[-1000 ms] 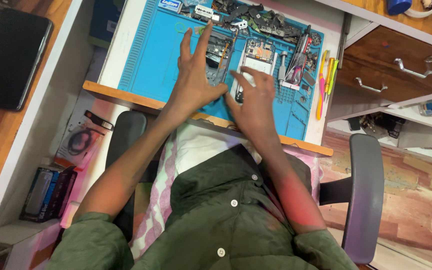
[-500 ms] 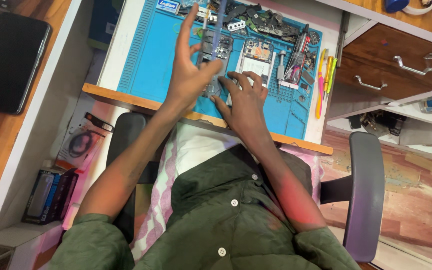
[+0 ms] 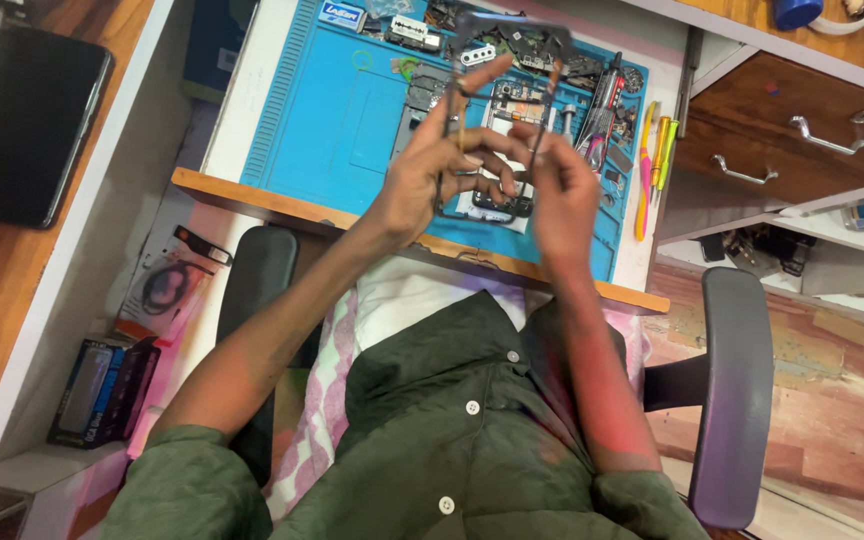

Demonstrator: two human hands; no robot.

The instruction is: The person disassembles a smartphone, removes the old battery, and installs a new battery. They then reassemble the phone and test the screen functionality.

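Both my hands are raised above a blue repair mat (image 3: 342, 120) and hold a thin dark rectangular phone frame (image 3: 505, 22) upright between them. My left hand (image 3: 432, 175) grips the frame's left side, index finger pointing up. My right hand (image 3: 560, 185) pinches its right side and lower end. Under the frame, an opened phone body (image 3: 508, 105) with bare circuit parts lies on the mat.
Small parts and tweezers (image 3: 602, 105) crowd the mat's far edge. Yellow and pink screwdrivers (image 3: 654, 160) lie at its right side. Wooden drawers (image 3: 782, 140) stand to the right, a black tablet (image 3: 27, 130) to the left, boxes (image 3: 102, 390) on a low shelf. Chair armrests (image 3: 737, 390) flank me.
My hands were pressed flat on the phone on the mat. They have since lifted, and the dark frame has come up off the phone into both hands.
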